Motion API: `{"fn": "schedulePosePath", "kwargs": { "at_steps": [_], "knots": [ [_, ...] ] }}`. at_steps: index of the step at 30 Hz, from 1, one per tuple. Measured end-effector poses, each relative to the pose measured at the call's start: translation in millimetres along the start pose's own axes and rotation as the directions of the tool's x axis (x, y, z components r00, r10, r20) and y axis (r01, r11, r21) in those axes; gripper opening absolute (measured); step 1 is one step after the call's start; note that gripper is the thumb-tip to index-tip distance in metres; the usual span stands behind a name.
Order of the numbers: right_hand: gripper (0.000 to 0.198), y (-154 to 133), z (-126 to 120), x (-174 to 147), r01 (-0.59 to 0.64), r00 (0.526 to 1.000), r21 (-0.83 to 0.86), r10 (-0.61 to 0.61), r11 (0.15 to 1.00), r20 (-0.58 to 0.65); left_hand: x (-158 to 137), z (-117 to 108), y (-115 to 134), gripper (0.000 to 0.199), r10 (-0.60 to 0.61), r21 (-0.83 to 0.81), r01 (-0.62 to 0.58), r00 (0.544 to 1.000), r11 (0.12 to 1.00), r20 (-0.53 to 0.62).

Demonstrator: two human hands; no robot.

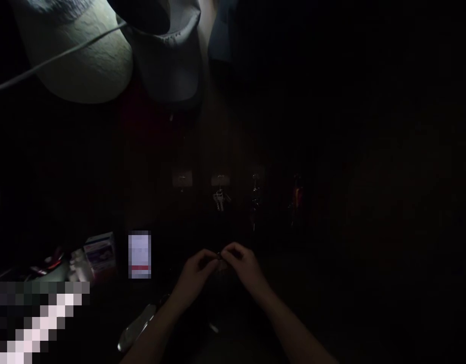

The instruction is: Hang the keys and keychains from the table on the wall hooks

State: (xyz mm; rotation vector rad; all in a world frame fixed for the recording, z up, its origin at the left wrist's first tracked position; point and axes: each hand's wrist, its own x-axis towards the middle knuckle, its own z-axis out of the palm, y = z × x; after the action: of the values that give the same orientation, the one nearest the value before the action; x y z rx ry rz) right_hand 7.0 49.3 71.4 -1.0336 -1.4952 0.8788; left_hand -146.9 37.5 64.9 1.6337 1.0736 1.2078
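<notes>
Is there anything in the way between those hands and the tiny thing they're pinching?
Nothing I can see. The left hand and right hand both have their grip right at the small object, too dark to name. The hanging keys are beyond, not between.

1 cam, worn on the head, i.e. the wearer's own POV: looks fwd & down, from above & behind the hands. L hand [195, 270] & R hand [243, 260] sit approx. mid-width, low in the view, at med. range; forearms [289, 313] run in from the bottom edge. Angle is wide: past the hands, roughly str. ahead, it takes in hanging keys [219, 200], smaller, prob. farther off. Up & left of L hand, a pale cap [85, 65] looms large, cut by the top edge. Left of L hand it also gets a box [100, 253]. R of R hand, too dark to tell.
</notes>
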Motion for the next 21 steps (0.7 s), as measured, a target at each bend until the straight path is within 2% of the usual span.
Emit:
{"fn": "schedulePosePath", "kwargs": {
  "at_steps": [4, 7, 15, 21],
  "knots": [
    [0.025, -5, -9, 0, -0.028, 0.999, 0.019, 0.027, 0.999, 0.045, 6, 4, 3, 0.019, 0.013, -0.024, -0.014, 0.999, 1.000, -0.031],
    [0.024, -5, -15, 1, -0.027, 0.998, 0.017, 0.026, 0.999, 0.065, 9, 7, 5, 0.018, 0.014, -0.035, -0.016, 0.998, 0.999, -0.054],
    [0.015, -8, -20, 10, 0.011, 0.995, -0.024, -0.009, 1.000, 0.097, 15, 10, 6, 0.020, 0.023, -0.026, -0.023, 0.999, 0.999, -0.035],
    [0.017, -14, -26, 19, 0.096, 0.993, -0.041, -0.093, 0.995, 0.071, 11, 7, -2, 0.025, -0.014, -0.111, 0.017, 1.000, 0.994, 0.028]
  ]
}}
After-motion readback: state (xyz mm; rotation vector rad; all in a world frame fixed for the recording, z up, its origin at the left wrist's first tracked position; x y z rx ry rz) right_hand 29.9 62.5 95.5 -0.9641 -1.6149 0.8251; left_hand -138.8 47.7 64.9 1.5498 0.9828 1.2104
